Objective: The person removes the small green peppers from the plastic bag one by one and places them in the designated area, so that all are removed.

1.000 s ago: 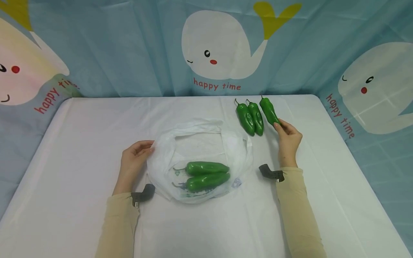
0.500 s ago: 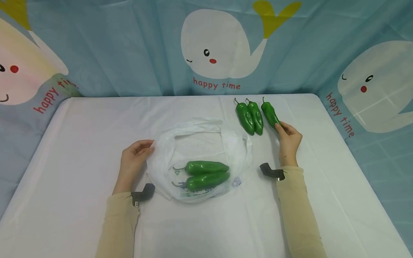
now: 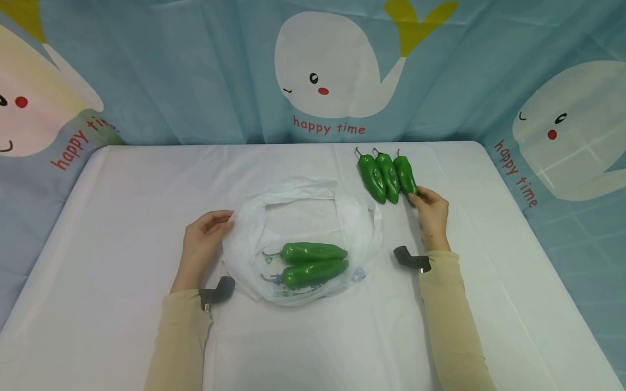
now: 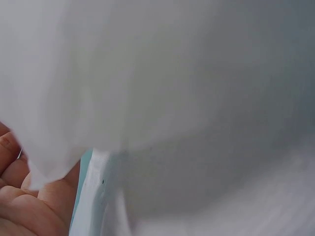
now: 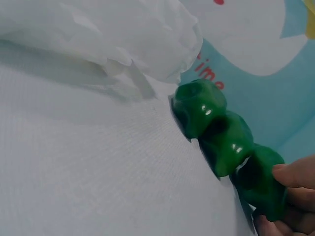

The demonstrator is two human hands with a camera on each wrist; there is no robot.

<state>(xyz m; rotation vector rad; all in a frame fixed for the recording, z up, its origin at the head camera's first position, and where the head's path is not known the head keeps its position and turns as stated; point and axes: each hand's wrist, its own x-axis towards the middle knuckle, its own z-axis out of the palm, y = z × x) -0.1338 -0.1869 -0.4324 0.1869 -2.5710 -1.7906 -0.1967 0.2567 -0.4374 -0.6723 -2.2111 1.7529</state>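
My right hand (image 3: 433,214) pinches the lower tip of a green pepper (image 3: 405,172) between thumb and fingers. Two more green peppers, the outer one (image 3: 371,178) and the middle one (image 3: 388,178), lie right beside it, stems to the back. In the right wrist view, the thumb is against the end of the nearest pepper (image 5: 262,179) in the row. My left hand (image 3: 202,239) holds the left edge of a white plastic bag (image 3: 243,233), whose film covers most of the left wrist view. Inside the wide-open bag two green peppers (image 3: 313,253) lie side by side, stems left.
A white cloth covers the table (image 3: 122,217). Behind and at both sides hangs a blue curtain (image 3: 210,70) printed with whales. A dark camera mount (image 3: 412,259) sits at the right wrist, another (image 3: 217,290) at the left.
The right hand has shifted left with its pepper, which has swung from slanting and apart to lying alongside the other two. The left hand and bag have stayed still.
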